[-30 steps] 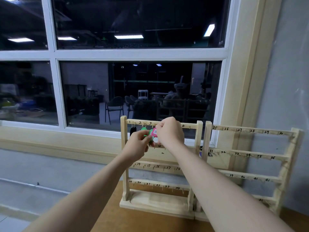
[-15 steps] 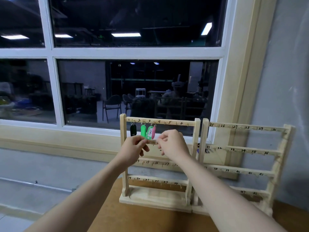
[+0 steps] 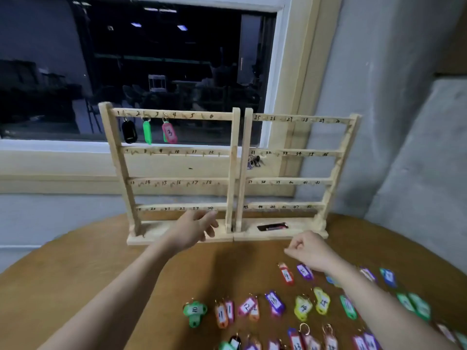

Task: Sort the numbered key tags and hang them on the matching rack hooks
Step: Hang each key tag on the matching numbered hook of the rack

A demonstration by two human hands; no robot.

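Two wooden racks stand side by side at the table's back: the left rack [image 3: 235,173] numbered 1 to 24, the right rack [image 3: 298,152] from 25 up. On the left rack's top bar hang a black tag [image 3: 129,131], a green tag [image 3: 147,132] and a pink tag marked 3 [image 3: 169,132]. Several coloured numbered tags [image 3: 274,303] lie spread on the table near me. My left hand [image 3: 194,227] hovers with relaxed fingers before the left rack's base, holding nothing. My right hand [image 3: 309,250] is loosely curled above the tags at the right and empty.
The round brown table [image 3: 113,269] stands against a wall under a dark window [image 3: 151,59]. A dark bunch of keys [image 3: 255,161] hangs near hook 31 of the right rack. A dark flat object [image 3: 273,226] lies on that rack's base.
Both hands have come down from the top bar, leaving the pink tag 3 hanging on its hook. My view has tilted down, and the table with the loose tags shows.
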